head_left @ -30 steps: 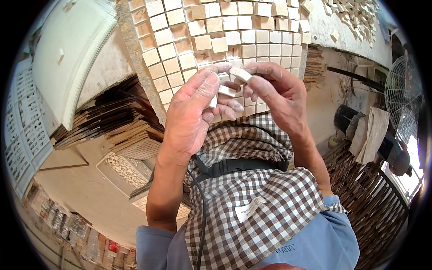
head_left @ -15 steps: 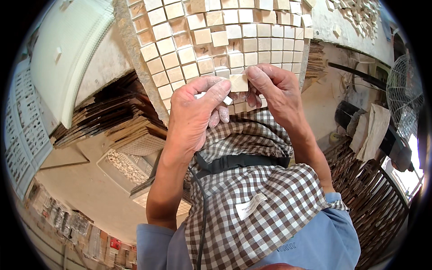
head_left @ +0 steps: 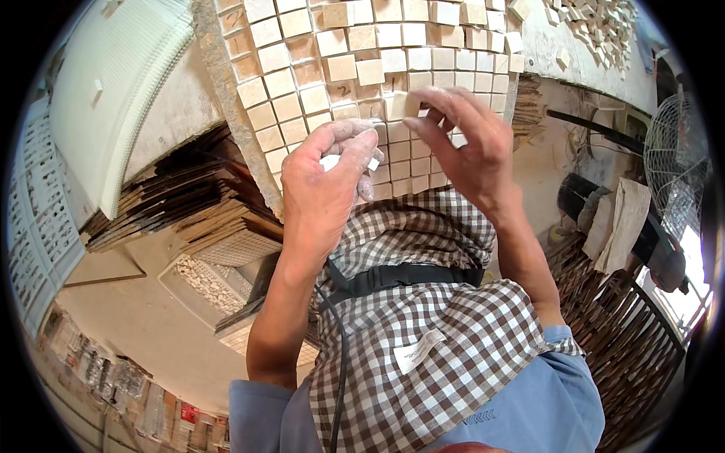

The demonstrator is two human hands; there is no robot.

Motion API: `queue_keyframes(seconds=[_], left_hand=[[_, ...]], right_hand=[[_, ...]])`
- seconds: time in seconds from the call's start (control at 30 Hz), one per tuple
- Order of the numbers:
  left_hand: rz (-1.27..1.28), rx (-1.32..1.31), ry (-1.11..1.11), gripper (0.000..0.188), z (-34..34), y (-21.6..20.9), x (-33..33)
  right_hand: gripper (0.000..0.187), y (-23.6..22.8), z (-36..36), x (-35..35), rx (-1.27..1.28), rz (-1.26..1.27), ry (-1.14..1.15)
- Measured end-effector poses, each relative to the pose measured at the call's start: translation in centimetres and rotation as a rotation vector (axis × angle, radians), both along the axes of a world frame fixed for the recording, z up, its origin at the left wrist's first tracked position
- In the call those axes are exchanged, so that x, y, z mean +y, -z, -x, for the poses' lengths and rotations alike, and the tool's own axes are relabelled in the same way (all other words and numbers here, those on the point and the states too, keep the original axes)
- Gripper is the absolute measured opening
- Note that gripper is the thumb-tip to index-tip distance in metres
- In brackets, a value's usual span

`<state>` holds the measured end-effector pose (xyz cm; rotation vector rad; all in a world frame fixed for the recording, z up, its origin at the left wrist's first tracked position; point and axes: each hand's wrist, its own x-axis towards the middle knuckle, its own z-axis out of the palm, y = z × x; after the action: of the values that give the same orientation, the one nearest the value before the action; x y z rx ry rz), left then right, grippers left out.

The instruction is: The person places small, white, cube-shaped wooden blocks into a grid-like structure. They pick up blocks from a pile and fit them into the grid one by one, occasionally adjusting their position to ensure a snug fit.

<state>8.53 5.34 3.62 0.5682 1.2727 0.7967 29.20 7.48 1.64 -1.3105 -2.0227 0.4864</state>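
Note:
My left hand (head_left: 325,170) is closed, with small white tiles (head_left: 329,161) showing between its fingers; how many is hidden. It hovers over the near left part of a board covered in rows of square cream and beige tiles (head_left: 288,104). Dust whitens the fingertips of both hands. To its right, my right hand (head_left: 472,147) pinches the right side of a beige tile (head_left: 397,107) between thumb and forefinger, over the middle of the rows. Bare brown squares, some with pencil marks, show between tiles, such as one gap (head_left: 343,91) near the middle. Several tiles farther up sit raised or askew.
Loose tiles (head_left: 596,30) lie heaped on a pale surface at the far right. A white mesh sheet (head_left: 140,90) hangs over the left side, beside stacked brown sheets (head_left: 170,196). A tray of tile pieces (head_left: 208,283) stands lower left. At right is a fan (head_left: 676,162).
My right hand has moved up and away from my left, and its fingers have spread. The beige tile held between both hands has gone up onto the rows with it. My left hand stays nearly still.

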Motion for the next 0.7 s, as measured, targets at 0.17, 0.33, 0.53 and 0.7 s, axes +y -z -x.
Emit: queue_keyframes(seconds=[0.17,0.33,0.53,0.7], left_hand=[[-0.038,0.006,0.025,0.024,0.2,0.1,-0.1],[-0.025,-0.011,0.044,0.024,0.1,0.4,-0.4],[-0.012,-0.006,0.06,0.024,0.1,0.6,-0.5],[0.014,0.002,0.106,0.023,-0.1,0.4,-0.4]], right_hand=[[0.027,0.5,0.1,1.4,0.002,0.001,0.083],[0.025,1.1,0.4,1.9,-0.03,-0.014,0.07],[0.021,1.0,0.4,1.9,-0.066,-0.027,0.058],[0.03,0.8,0.8,1.8,-0.153,-0.028,0.061]])
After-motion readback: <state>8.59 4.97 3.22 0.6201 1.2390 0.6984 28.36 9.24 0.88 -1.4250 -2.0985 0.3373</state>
